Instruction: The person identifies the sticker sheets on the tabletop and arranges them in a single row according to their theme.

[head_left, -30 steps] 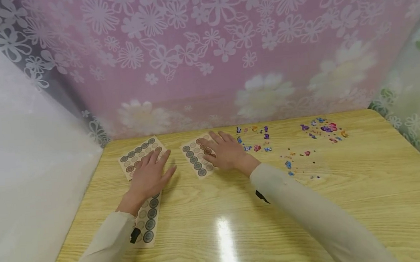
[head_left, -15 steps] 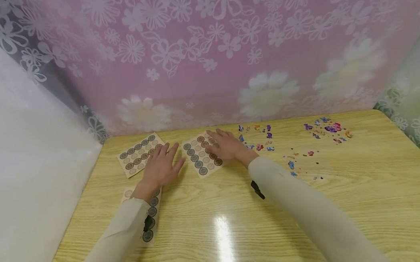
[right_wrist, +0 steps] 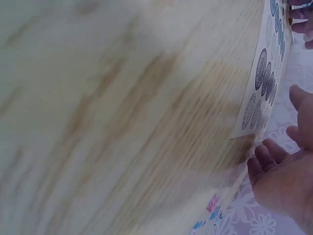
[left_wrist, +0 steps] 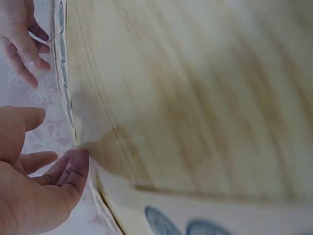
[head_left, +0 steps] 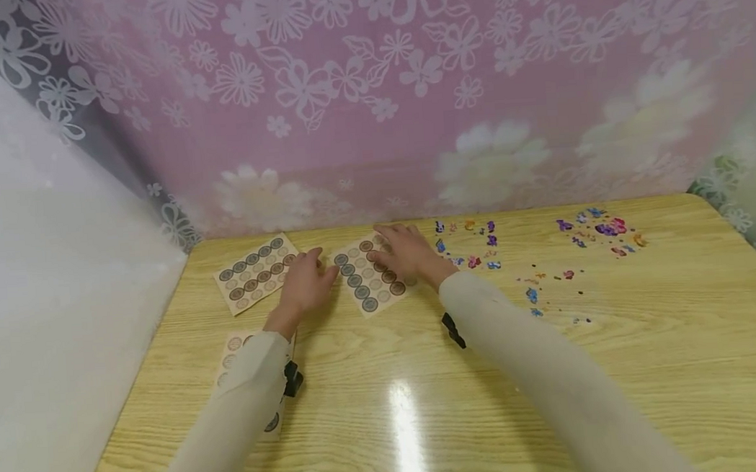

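Observation:
Three tan sheets printed with rows of round stamp-like stickers lie on the table. My left hand [head_left: 306,284] is between the back left sheet [head_left: 251,278] and the middle sheet [head_left: 367,276], its thumb near the middle sheet's left corner. In the left wrist view its fingers [left_wrist: 78,174] are loosely bent, fingertips at the tabletop. Over the right part of the middle sheet lies my right hand [head_left: 408,254], thumb and fingers apart. The right wrist view puts its fingertips [right_wrist: 254,169] close by the sheet's edge. My left sleeve partly hides the front left sheet [head_left: 234,346].
To the right, small colourful flower and butterfly stickers form a square outline [head_left: 491,240], a dense ring [head_left: 608,229] and a sparser group [head_left: 532,295]. A floral pink curtain [head_left: 371,121] hangs behind the wood-grain table [head_left: 557,398], with a white one [head_left: 62,284] at the left.
My left hand has moved right off the back left sheet, toward the middle sheet. The right hand has shifted slightly toward the sheet's far right side, uncovering more of its circles.

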`<state>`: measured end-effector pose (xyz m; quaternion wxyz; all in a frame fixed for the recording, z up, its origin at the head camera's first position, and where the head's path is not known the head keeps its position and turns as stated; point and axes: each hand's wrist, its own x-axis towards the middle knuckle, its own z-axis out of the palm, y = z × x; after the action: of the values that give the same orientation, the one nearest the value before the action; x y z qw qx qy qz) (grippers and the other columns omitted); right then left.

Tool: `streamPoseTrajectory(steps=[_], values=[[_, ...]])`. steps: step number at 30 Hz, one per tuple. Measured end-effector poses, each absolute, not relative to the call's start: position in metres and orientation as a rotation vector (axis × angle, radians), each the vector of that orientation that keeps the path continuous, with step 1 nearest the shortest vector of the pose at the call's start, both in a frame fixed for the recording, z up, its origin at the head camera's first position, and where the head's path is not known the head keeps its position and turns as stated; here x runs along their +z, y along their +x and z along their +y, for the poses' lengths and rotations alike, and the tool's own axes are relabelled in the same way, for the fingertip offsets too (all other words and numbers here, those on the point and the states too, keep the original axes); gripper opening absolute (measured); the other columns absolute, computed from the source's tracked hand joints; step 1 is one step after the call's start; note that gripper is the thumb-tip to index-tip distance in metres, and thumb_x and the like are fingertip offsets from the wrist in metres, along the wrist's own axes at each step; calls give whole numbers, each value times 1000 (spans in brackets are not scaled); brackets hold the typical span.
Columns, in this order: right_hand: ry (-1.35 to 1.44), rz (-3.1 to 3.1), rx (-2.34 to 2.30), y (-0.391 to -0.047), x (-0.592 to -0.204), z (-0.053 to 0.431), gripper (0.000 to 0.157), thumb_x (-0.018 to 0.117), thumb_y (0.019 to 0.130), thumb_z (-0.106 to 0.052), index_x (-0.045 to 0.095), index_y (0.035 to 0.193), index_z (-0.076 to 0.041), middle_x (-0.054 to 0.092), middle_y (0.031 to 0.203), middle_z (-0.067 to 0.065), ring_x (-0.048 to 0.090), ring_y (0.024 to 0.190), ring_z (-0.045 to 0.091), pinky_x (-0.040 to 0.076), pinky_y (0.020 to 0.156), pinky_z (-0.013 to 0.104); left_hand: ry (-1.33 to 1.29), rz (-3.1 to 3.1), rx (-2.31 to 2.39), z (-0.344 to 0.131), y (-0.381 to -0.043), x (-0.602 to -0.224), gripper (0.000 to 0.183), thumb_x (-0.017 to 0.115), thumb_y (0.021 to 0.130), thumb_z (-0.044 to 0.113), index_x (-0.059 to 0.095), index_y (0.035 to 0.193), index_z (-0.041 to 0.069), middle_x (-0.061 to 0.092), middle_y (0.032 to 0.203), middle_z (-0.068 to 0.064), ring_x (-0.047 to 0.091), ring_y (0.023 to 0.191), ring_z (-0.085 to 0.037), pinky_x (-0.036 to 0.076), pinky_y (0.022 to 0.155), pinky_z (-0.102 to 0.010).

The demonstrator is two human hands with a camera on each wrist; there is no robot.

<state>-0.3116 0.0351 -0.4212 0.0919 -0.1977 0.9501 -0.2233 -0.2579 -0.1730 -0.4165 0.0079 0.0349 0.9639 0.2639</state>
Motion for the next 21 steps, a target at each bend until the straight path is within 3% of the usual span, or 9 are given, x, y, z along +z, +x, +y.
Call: streamPoseTrajectory(steps=[3,9,14,21], values=[[-563,2852,-659,-316,-425,32,61,45,89,-45,24,141,-20,24,140,10,21,125,31,19,100,46,61,2993,865,-170,-262,-418,55,53,88,29,37,132,-1,51,104,-15,49,93,-27,41,81,-41],[-497,2869,-627,-321,-429,28,59,45,89,-46,27,140,-23,25,137,10,22,123,31,22,97,49,26,2986,834,-161,-269,-420,52,54,87,27,42,128,-3,48,105,-16,48,87,-26,41,78,-40],[-462,2873,-608,-327,-432,26,57,47,88,-45,29,139,-25,27,133,8,26,119,30,26,93,49,-9,2996,799,-161,-275,-422,45,56,87,25,49,122,-2,51,108,-17,50,93,-26,42,79,-38],[-509,2809,-618,-326,-422,29,59,47,88,-44,28,140,-22,23,136,10,21,123,30,22,96,49,-20,2934,887,-164,-280,-420,46,58,87,23,47,126,1,58,103,-14,55,93,-26,44,79,-39]])
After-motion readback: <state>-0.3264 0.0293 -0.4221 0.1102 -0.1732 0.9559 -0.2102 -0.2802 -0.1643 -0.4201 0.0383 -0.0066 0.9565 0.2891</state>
